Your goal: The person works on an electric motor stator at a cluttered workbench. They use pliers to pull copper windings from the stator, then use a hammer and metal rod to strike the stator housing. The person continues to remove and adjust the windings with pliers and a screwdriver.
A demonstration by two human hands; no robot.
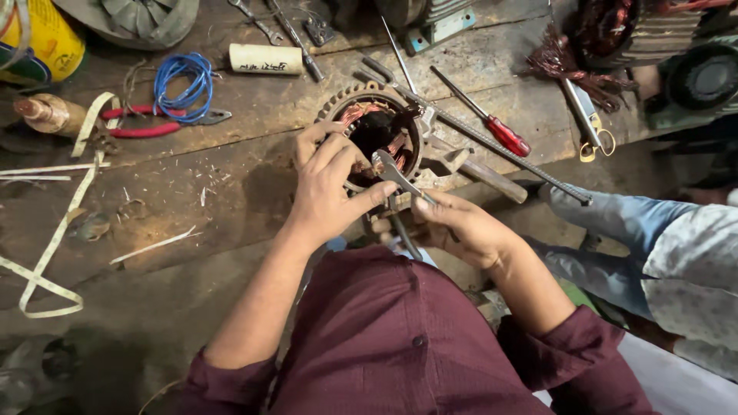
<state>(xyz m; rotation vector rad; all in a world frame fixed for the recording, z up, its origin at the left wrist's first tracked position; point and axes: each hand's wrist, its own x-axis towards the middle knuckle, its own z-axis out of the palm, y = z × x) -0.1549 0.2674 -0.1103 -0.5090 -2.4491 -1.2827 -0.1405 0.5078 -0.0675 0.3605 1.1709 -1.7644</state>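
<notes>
Centrally placed: motor stator (378, 132), a round metal housing with a toothed rim and copper windings showing inside its dark bore, resting on the worn wooden workbench (192, 207) at the near edge, just in front of the person.

Left hand (327, 192) — laid over the stator's left rim, fingers curled onto the housing and thumb stretched rightward toward the tool; it grips the housing rather than lying flat.

Right hand (461, 227) — closed around the handles of a pair of pliers (396, 178), whose metal nose points up and left into the lower part of the bore, touching or nearly touching the windings; which of the two cannot be told.

Other items on the bench:
- red-handled screwdriver (492, 127), lying diagonally just right of the stator
- long threaded rod (507, 157), beside the screwdriver, running down to the right
- red-handled cutters (150, 123), well to the left
- coil of blue wire (183, 83), touching the cutters' upper side
- cream cylinder (267, 59), near the far edge, above the stator
- strips of pale tape (58, 238), trailing down the left side
- bundle of loose copper wire (565, 61), at the upper right

Beside the bench, right: another person's leg in blue jeans (615, 223), well apart from both hands.
</notes>
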